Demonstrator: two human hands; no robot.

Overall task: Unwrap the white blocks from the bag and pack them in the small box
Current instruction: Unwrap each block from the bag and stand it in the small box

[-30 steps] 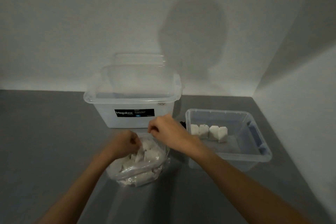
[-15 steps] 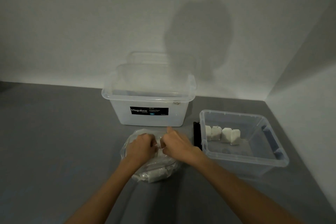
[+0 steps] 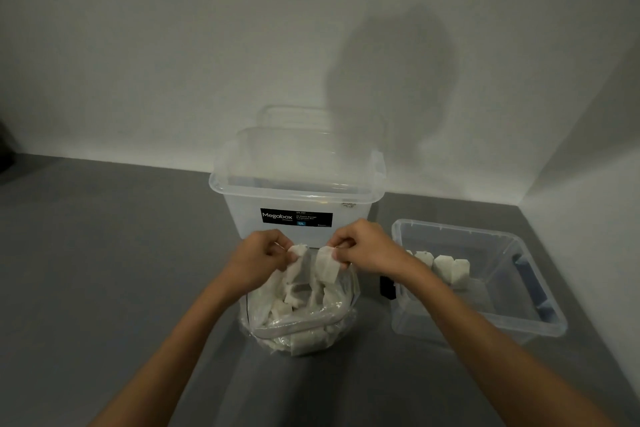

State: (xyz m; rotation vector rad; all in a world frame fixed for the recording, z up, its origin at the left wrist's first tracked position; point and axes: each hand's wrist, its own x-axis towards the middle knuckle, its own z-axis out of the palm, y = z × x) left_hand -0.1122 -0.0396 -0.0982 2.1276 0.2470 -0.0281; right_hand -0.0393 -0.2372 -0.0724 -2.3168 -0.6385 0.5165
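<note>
Early in the task, by my read. The small box [image 3: 457, 228] at right holds about four unwrapped blocks [image 3: 446, 267] in a row along its far wall (one is partly hidden behind the right wrist). Most of its floor is bare.

The bag [image 3: 304, 322] sits open on the table [image 3: 104, 270], just in front of the big box [image 3: 298, 198], and looks mostly full. Its pile can't be counted, being jumbled under film.

The left hand [image 3: 258, 260] has its fingers curled, pinching the top of the left block [image 3: 300, 265] above the bag mouth. The right hand [image 3: 367, 250] pinches the right block [image 3: 327, 269] the same way. The two blocks hang close together; I can't tell if wrap joins them or if any wrap is on them.

Left to do: strip these two if they are wrapped, put them in the small box, then work through the rest of the bag.
</note>
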